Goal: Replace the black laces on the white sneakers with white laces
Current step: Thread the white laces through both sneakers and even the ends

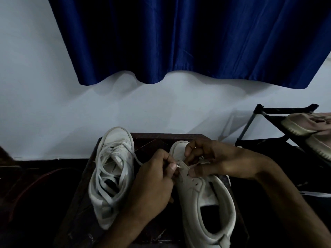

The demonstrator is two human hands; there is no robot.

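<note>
Over the sneaker (211, 194) lying toe-away lengthwise, left hand (154, 179) and right hand (215, 158) each pinch white lace (179, 165).

Nothing can be read in this dim view. The left sneaker (102, 208) and the right sneaker (193, 192) show plain white sides with no legible brand. The shoe (300, 126) on the rack (249, 125) is too blurred to tell.

Two sneakers lie side by side on the table (146, 138), laced sneaker (111, 176) left, unlaced sneaker (206, 194) right.
</note>
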